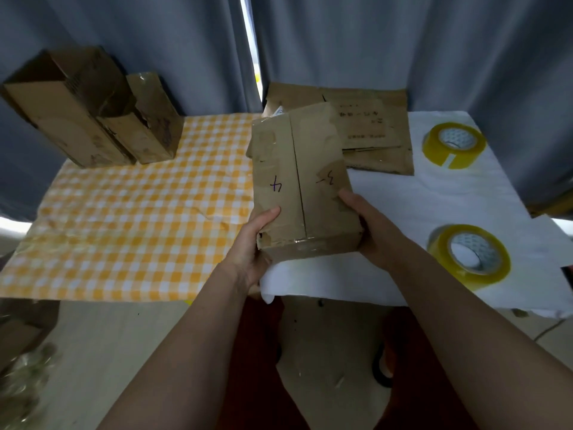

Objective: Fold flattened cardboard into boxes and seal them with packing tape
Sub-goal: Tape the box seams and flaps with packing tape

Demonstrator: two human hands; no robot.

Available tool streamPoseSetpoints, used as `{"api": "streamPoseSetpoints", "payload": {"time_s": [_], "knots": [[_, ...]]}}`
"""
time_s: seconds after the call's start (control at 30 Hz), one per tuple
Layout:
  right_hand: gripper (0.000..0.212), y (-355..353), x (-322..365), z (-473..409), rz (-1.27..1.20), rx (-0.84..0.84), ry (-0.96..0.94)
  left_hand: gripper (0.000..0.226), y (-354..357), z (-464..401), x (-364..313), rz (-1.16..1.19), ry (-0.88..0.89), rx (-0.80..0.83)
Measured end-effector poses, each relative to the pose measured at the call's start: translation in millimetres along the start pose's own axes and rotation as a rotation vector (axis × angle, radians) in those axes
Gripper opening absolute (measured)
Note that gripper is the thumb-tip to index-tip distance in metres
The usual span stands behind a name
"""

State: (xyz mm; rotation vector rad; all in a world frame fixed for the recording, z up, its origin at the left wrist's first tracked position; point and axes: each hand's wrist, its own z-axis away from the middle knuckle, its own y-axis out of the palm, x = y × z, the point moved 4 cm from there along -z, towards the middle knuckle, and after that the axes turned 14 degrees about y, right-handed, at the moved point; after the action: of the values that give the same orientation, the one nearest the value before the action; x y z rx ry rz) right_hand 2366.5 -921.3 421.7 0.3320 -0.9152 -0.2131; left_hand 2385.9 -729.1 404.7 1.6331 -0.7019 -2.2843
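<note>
Cardboard box [297, 181], folded up and brown, is held up over the near edge of the table between both hands. Its top face shows two flaps that meet along a dark seam down the middle, with a handwritten "4" on the left flap and a "3" on the right. Shiny clear tape lies across the near end and in patches on the flaps. The left hand [254, 243] grips the near left corner, thumb on top of the left flap and the other fingers out of sight beneath. The right hand [369, 225] grips the near right side, thumb lying on the right flap and the fingers curled round the side wall.

Behind the box, a stack of flattened cardboard [375, 135] lies at the far side of the table, on a white cloth [434, 212] that covers the right part. Two rolls of yellowish packing tape rest on that cloth, well apart from each other: the far roll [454, 144] near the back right corner and the near roll [469, 256] by the right edge, to the right of the right forearm. A yellow and white checked cloth [124, 228] covers the left part of the table. At its far left corner stand two finished boxes, touching side by side: a bigger one [62, 113] and a smaller one [148, 125]. Grey curtains [372, 41] hang behind the table.
</note>
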Motion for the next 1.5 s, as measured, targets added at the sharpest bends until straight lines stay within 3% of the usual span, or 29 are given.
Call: {"api": "streamPoseSetpoints", "payload": {"time_s": [0.1, 0.17, 0.23, 0.33, 0.43, 0.5, 0.57, 0.63, 0.67, 0.73, 0.83, 0.9, 1.03, 1.13, 1.27, 1.37, 1.5], "knots": [[0.042, -5.4, -8.7, 10.4, -0.091, 0.004, 0.044, 0.055, 10.4, 5.7, -7.2, -0.132, -0.003, 0.048], [0.045, -12.5, -23.0, 12.5, -0.116, -0.006, 0.089, 0.049, 13.2, 9.6, -0.9, -0.227, -0.003, 0.062], [0.052, -23.8, -38.6, 13.4, -0.071, -0.131, 0.142, 0.046, 9.6, 13.0, 16.2, -0.321, -0.019, 0.062], [0.053, -44.7, -50.4, 17.9, 0.182, -0.423, 0.174, 0.045, 7.5, 20.9, 40.2, -0.420, -0.024, 0.018], [0.048, -51.9, -51.6, 21.5, 0.319, -0.475, 0.116, 0.044, 12.6, 18.2, 44.4, -0.500, 0.021, -0.004], [0.045, -48.5, -50.1, 24.4, 0.360, -0.486, 0.071, 0.055, 15.6, 14.3, 36.2, -0.806, 0.090, -0.053], [0.043, -44.9, -49.6, 24.4, 0.379, -0.505, 0.035, 0.066, 24.2, 18.9, 20.1, -1.436, 0.295, -0.103], [0.041, -42.0, -48.7, 25.0, 0.405, -0.530, 0.002, 0.051, 54.7, 34.0, 14.1, -1.687, 0.741, 0.054], [0.041, -42.2, -48.4, 25.6, 0.406, -0.539, -0.007, 0.041, 68.6, 42.4, 19.7, -1.731, 0.856, 0.197], [0.043, -46.9, -49.0, 26.8, 0.440, -0.594, -0.027, 0.040, 82.0, 55.3, 42.0, -1.867, 0.780, 0.459], [0.039, -63.4, -48.7, 37.3, 0.638, -0.800, -0.103, 0.065, 76.3, 59.4, 67.2, -2.141, 0.552, 0.549], [0.035, -80.1, -49.3, 46.8, 0.820, -0.964, -0.124, 0.076, 77.4, 62.4, 69.5, -2.193, 0.474, 0.498], [0.045, -113.4, -56.2, 67.1, 1.192, -1.211, -0.003, 0.072, 95.0, 70.8, 69.2, -2.247, 0.553, 0.422], [0.032, -132.2, -59.2, 80.5, 1.167, -1.344, 0.010, 0.069, 100.1, 74.1, 71.8, -2.281, 0.538, 0.430], [0.035, -156.0, -61.6, 91.3, 1.199, -1.349, 0.144, 0.074, 98.4, 83.7, 79.7, -2.249, 0.514, 0.442], [0.034, -170.5, -61.1, 94.3, 1.208, -1.297, 0.047, 0.080, 98.1, 86.5, 81.5, -2.248, 0.477, 0.448], [0.040, -172.9, -49.5, 94.8, 1.179, -1.095, -0.053, 0.074, 99.1, 89.0, 77.9, -2.139, 0.521, 0.387]]}}
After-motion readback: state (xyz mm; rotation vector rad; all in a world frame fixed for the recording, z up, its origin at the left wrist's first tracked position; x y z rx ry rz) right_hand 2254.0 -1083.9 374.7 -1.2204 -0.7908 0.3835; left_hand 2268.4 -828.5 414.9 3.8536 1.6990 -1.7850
